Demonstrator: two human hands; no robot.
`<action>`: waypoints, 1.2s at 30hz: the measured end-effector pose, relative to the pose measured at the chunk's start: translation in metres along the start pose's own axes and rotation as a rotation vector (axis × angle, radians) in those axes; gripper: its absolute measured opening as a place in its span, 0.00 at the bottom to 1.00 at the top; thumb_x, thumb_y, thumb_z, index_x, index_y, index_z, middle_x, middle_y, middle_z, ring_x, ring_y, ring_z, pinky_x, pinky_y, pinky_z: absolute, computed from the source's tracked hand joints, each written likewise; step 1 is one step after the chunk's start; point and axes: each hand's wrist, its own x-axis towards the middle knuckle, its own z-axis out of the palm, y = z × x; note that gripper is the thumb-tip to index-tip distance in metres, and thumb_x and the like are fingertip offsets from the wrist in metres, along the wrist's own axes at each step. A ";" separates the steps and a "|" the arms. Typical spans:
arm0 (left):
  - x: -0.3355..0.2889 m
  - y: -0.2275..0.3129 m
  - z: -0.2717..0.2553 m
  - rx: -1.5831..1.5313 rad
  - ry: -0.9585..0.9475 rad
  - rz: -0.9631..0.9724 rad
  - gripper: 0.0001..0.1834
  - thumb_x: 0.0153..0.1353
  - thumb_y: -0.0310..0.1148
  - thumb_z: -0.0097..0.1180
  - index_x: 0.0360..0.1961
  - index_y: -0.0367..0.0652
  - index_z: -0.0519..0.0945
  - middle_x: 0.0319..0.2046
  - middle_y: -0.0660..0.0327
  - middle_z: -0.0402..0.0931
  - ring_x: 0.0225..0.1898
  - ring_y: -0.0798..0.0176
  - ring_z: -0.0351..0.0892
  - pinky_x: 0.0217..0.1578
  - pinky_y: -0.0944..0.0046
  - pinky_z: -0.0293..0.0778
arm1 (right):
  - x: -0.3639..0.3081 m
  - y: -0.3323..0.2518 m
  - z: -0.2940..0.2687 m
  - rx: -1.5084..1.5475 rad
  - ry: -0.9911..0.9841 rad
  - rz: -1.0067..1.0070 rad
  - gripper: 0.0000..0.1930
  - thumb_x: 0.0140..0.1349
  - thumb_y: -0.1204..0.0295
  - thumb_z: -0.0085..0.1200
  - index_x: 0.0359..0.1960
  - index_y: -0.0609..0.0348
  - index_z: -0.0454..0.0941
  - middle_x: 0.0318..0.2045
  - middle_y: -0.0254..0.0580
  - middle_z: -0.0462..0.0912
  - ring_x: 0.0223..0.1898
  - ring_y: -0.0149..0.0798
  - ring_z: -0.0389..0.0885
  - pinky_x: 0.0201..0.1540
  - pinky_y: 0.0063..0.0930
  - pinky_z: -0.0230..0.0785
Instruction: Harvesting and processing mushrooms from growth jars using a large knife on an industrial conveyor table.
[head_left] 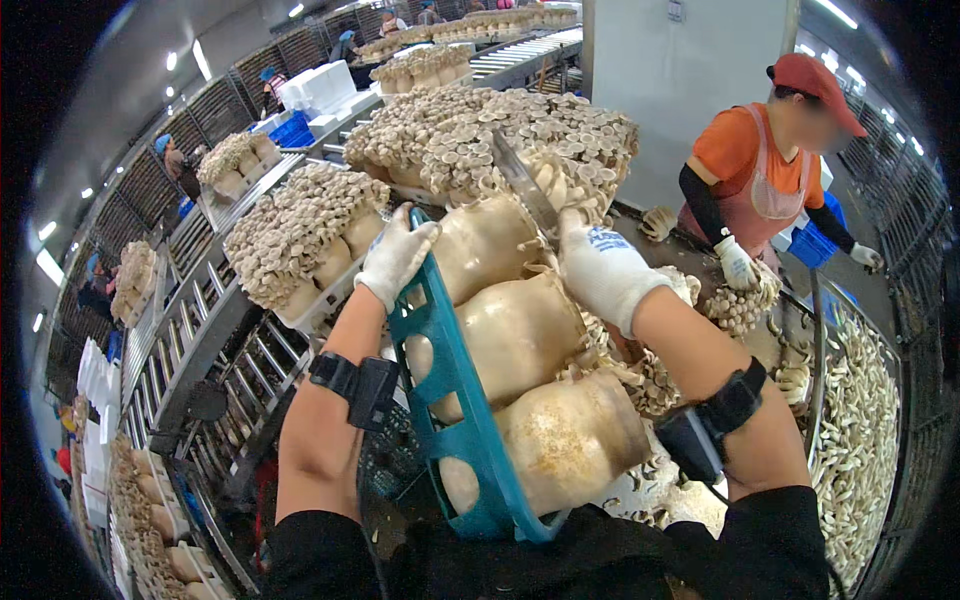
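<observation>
My left hand (402,252), in a white glove, is closed round the upper edge of a teal plastic crate (440,400) tipped onto its side. Several plump, tan mushroom grow bags (520,325) lie in the crate, their mushroom ends turned right. In my gloved right hand (605,262) is a knife (524,188), its handle hidden in the fist and its broad blade pointing up and away. The blade lies beside pale mushroom stems at the mouth of the farthest bag. Cut mushroom clusters (655,385) hang below my right wrist.
Crates of mushrooms (305,225) stand on a roller conveyor (215,330) at left; a large mushroom pile (500,130) is ahead. At right, a co-worker in an orange shirt (750,150) handles a cluster (740,302). A bin of loose stems (855,440) sits at far right.
</observation>
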 end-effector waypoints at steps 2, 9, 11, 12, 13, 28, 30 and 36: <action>0.010 -0.004 0.006 -0.067 -0.048 -0.052 0.39 0.52 0.49 0.52 0.62 0.34 0.63 0.49 0.44 0.75 0.51 0.49 0.75 0.52 0.59 0.68 | 0.014 0.000 -0.001 -0.119 0.012 -0.086 0.19 0.61 0.73 0.36 0.53 0.70 0.61 0.38 0.67 0.79 0.41 0.58 0.81 0.48 0.46 0.71; 0.002 -0.017 0.005 -0.099 0.194 0.225 0.38 0.54 0.43 0.56 0.62 0.33 0.62 0.40 0.51 0.78 0.35 0.62 0.78 0.37 0.64 0.73 | 0.065 0.048 0.082 -0.136 -0.013 0.000 0.16 0.62 0.63 0.50 0.36 0.68 0.79 0.44 0.56 0.77 0.42 0.48 0.80 0.50 0.35 0.68; 0.008 -0.034 0.004 -0.224 0.098 0.194 0.37 0.56 0.41 0.57 0.63 0.33 0.60 0.39 0.55 0.76 0.28 0.68 0.73 0.29 0.68 0.71 | 0.063 0.066 0.082 -0.372 -0.392 -0.121 0.16 0.60 0.67 0.47 0.44 0.68 0.73 0.43 0.60 0.76 0.41 0.51 0.79 0.47 0.39 0.69; 0.005 -0.026 0.003 -0.395 0.021 0.108 0.37 0.57 0.41 0.56 0.64 0.33 0.60 0.38 0.56 0.75 0.28 0.69 0.72 0.28 0.68 0.70 | 0.058 0.077 0.064 -0.751 -0.588 -0.434 0.19 0.59 0.70 0.47 0.50 0.68 0.68 0.42 0.63 0.76 0.40 0.53 0.80 0.46 0.41 0.70; 0.002 -0.024 0.007 -0.458 0.026 0.121 0.36 0.58 0.40 0.56 0.64 0.33 0.60 0.36 0.58 0.75 0.27 0.70 0.71 0.27 0.69 0.69 | 0.043 0.100 0.065 -0.523 -0.416 -0.289 0.19 0.57 0.72 0.45 0.49 0.70 0.66 0.39 0.61 0.78 0.40 0.54 0.80 0.46 0.43 0.70; -0.001 -0.027 0.000 -0.468 0.013 0.219 0.27 0.61 0.35 0.55 0.59 0.34 0.66 0.35 0.64 0.74 0.35 0.71 0.70 0.38 0.72 0.69 | -0.008 0.050 0.107 0.112 0.089 0.016 0.17 0.64 0.70 0.34 0.48 0.72 0.64 0.34 0.64 0.80 0.38 0.59 0.81 0.43 0.44 0.72; -0.001 -0.029 0.001 -0.435 0.049 0.256 0.27 0.61 0.36 0.55 0.58 0.34 0.66 0.35 0.61 0.75 0.35 0.67 0.70 0.40 0.69 0.69 | -0.021 0.055 0.107 0.165 0.073 0.080 0.16 0.64 0.70 0.33 0.48 0.70 0.65 0.35 0.65 0.80 0.37 0.59 0.81 0.43 0.45 0.72; -0.002 -0.031 -0.002 -0.447 0.035 0.219 0.27 0.61 0.35 0.55 0.58 0.33 0.65 0.36 0.61 0.73 0.34 0.68 0.69 0.38 0.70 0.68 | -0.015 0.053 0.131 0.212 -0.006 0.232 0.20 0.68 0.65 0.27 0.50 0.68 0.64 0.39 0.65 0.79 0.40 0.59 0.80 0.48 0.50 0.67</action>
